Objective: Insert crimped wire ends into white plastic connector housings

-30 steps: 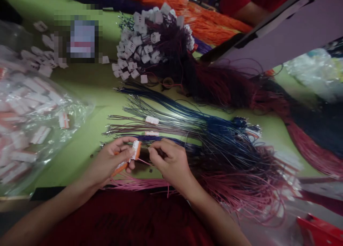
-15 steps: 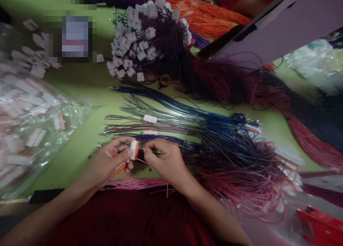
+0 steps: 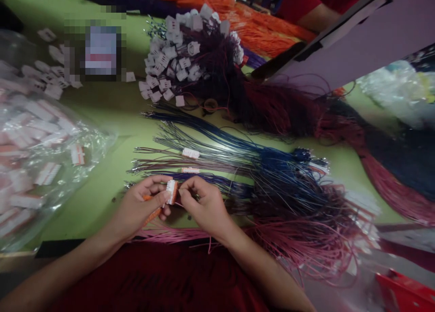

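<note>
My left hand [image 3: 144,201] is closed around a white and orange connector housing [image 3: 171,192], gripped between thumb and fingers with its orange side facing right. A second orange piece [image 3: 152,211] lies within the same palm, partly covered by the thumb. My right hand [image 3: 202,205] pinches a thin wire right beside the orange face; its tip is mostly hidden by the fingers. A pink wire [image 3: 179,205] runs from the connector under my right hand. Just beyond the hands, two more connectors, one white [image 3: 190,153] and one orange-edged [image 3: 190,170], lie on the wire bundles.
A clear bag of connectors [image 3: 44,126] lies at left. Blue wires [image 3: 217,126] and pink wires [image 3: 306,239] spread across the green table [image 3: 98,176]. Behind them is a pile of white-plugged wires [image 3: 170,58]. A pale panel [image 3: 356,36] slants at upper right; another person's arm shows behind it.
My right hand has moved slightly left, bringing its fingertips closer to the connector's orange face. My left hand keeps its hold. The whole view has shifted slightly.
</note>
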The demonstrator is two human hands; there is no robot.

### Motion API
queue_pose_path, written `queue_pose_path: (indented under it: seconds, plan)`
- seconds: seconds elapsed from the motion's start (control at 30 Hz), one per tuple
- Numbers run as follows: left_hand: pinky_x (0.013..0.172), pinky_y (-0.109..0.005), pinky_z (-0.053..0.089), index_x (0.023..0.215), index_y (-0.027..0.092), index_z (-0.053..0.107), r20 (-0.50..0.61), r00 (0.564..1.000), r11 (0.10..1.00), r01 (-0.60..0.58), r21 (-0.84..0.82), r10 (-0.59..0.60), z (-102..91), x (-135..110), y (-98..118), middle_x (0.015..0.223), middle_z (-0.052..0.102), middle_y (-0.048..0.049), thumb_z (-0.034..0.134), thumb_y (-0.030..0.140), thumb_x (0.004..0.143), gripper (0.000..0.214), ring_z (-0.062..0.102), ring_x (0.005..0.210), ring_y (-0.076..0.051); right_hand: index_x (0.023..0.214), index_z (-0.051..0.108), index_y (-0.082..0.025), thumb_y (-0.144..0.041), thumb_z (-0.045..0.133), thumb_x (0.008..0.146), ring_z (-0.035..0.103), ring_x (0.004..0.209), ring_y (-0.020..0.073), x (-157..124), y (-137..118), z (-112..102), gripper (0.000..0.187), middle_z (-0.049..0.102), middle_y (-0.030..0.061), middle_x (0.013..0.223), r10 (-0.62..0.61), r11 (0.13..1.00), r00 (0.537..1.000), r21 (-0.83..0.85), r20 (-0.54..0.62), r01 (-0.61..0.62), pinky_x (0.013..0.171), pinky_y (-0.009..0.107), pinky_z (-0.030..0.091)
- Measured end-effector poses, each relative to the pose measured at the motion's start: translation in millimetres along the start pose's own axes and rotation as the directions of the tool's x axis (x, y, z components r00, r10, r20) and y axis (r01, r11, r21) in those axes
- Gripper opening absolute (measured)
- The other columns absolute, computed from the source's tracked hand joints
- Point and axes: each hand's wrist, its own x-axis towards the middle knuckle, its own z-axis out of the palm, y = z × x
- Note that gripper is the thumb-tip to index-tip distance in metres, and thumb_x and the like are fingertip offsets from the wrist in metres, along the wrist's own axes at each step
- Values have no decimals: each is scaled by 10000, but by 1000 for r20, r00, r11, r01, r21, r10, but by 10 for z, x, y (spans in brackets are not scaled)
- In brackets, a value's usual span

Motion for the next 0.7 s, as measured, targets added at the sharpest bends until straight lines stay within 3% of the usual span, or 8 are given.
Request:
queue_pose_path:
  seconds: [0.2,0.3,0.37,0.43,0.5,0.63,0.7]
  plan:
    - [488,-242,475,987,162,582,-17,1000,997,-13,70,15,69,-23,66,693,659,3,731,318,693,365,589,501,-111,647,553,-172,-192,512,779,500,533,79,-15,-29,16,140,574,-31,589,-59,996,997,-74,-53,55,531,184,401]
    - [489,-246,473,982,162,571,-17,999,995,-32,94,34,117,-14,166,687,656,3,733,330,681,381,590,509,-118,683,592,-172,-191,509,818,529,547,84,-28,-104,-93,160,606,-25,608,-122,985,992,-127,-34,116,540,187,410]
    - [486,-246,468,984,162,562,-23,999,993,-44,110,47,140,13,235,664,642,12,733,332,673,394,586,507,-119,742,628,-181,-217,515,851,542,562,93,8,-147,-232,161,628,-18,640,-215,951,972,-247,-91,187,562,204,413]
    - [477,-240,456,1001,165,555,-36,998,989,-49,141,54,152,51,278,647,626,24,728,333,675,405,581,502,-119,804,651,-191,-237,514,873,553,609,115,109,-144,-382,160,644,2,695,-342,867,915,-447,-215,219,608,235,412]
    - [465,-234,444,1015,166,551,-26,998,986,-46,162,51,152,92,280,636,613,31,715,342,686,408,578,499,-119,808,658,-186,-209,503,875,553,689,155,266,-81,-490,170,642,41,746,-439,727,860,-665,-260,170,652,276,398]
    - [476,-244,449,1023,167,543,5,999,987,-32,157,32,121,148,210,631,600,35,695,347,704,396,577,505,-123,696,641,-167,-118,524,825,503,759,218,579,127,-518,181,614,98,761,-401,384,910,-921,-109,59,652,328,326]
    - [476,-247,448,1023,170,541,21,1000,989,-13,146,10,100,159,184,642,598,36,688,345,710,387,573,502,-120,699,632,-167,-116,531,818,490,768,222,656,198,-500,164,618,95,777,-384,312,920,-949,-84,43,651,333,302]
